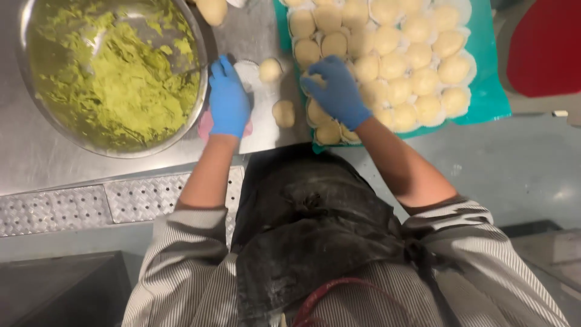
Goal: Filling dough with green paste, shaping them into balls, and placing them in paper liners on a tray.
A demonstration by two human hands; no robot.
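- Head view, looking straight down at a person in a striped shirt and dark apron [315, 224], standing at a steel worktop [36, 157]. Both hands wear blue gloves.
- The left hand [228, 100] lies at the near right rim of a large steel mixing bowl [24, 72] that holds a pale green paste [115, 79]. Its fingers are curled together, pointing away from the body. A thin metal utensil handle [190, 71] runs from the fingertips into the bowl; whether the hand grips it or only touches it cannot be told.
- Under that hand sits a small white board or sheet [263, 130], with a pink cloth [206, 124] showing at the heel of the hand.
- Two loose dough balls rest on the white sheet between the hands: one dough ball [270, 69] farther away, a second dough ball [283, 112] nearer the body. Both are round, with no long axis. The farther one is nearer the left hand; the nearer one sits about midway between the hands.
- The right hand [336, 91] reaches onto the near left corner of a teal tray [490, 91] packed with rows of pale dough balls [399, 57]. Its fingers are curved downward over a ball [317, 114] at the tray's edge, seemingly closing on it, though the glove hides the contact.
- The tray lies to the right of and beyond the right hand; the bowl lies to the left of and beyond the left hand.
- A red object [544, 45] shows at the upper right corner.
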